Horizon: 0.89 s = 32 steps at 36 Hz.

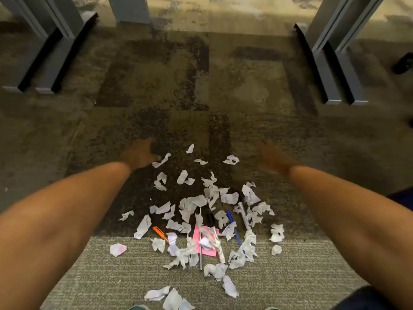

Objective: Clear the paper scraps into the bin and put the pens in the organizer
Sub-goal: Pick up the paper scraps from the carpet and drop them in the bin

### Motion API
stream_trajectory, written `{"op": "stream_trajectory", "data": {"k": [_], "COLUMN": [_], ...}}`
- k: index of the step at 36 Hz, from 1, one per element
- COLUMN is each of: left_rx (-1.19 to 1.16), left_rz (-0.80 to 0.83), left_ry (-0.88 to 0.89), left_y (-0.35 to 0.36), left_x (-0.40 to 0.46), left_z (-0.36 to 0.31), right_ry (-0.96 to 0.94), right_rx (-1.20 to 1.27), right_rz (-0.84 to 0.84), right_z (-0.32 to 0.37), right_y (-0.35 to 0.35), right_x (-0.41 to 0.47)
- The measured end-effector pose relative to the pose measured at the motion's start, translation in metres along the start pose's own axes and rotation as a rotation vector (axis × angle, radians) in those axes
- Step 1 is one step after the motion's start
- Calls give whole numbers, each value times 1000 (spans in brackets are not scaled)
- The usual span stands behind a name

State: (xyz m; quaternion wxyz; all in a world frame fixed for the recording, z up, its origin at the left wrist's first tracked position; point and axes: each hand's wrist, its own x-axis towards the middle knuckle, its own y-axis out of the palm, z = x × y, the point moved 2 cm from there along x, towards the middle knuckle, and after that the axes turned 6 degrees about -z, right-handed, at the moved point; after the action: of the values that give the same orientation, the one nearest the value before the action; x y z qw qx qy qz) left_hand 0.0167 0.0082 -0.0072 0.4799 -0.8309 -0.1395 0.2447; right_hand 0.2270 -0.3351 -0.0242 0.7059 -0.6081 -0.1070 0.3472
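Note:
Many torn white paper scraps [196, 206] lie scattered on the carpet in the middle of the head view. Among them lie an orange pen [159, 233], a blue pen [234, 228], a black-capped pen [212, 222], a clear pen [243, 214] and a pink sheet [196, 233]. My left hand [139, 154] is stretched out at the pile's far left edge, blurred, next to a scrap. My right hand [273, 158] is stretched out beyond the pile's far right, blurred, holding nothing that I can see. No bin or organizer is in view.
Grey metal furniture legs stand at the far left [44, 63] and far right [330, 70] on the patterned carpet. A dark object [403, 63] sits at the right edge. The tips of my shoes [136, 307] show at the bottom.

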Motion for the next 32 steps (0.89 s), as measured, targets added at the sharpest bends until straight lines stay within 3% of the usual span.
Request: {"op": "stream_trajectory", "data": {"k": [7, 15, 19, 22, 27, 32], "left_rx": [-3, 337, 405, 361, 228, -6], "left_rz": [99, 151, 159, 85, 123, -49], "left_ry": [68, 205, 245, 216, 128, 61], "left_y": [45, 76, 85, 84, 78, 65], "left_x": [3, 25, 23, 23, 20, 11], "left_z": [2, 13, 20, 21, 15, 18], "right_ry": [-70, -53, -124, -198, -303, -255], "right_rx": [94, -65, -140, -120, -138, -41], "right_rz": [51, 197, 151, 84, 83, 113], "right_z": [26, 42, 43, 42, 41, 38], "right_y": [38, 77, 89, 87, 82, 71], "right_x": [15, 38, 38, 37, 36, 30]}}
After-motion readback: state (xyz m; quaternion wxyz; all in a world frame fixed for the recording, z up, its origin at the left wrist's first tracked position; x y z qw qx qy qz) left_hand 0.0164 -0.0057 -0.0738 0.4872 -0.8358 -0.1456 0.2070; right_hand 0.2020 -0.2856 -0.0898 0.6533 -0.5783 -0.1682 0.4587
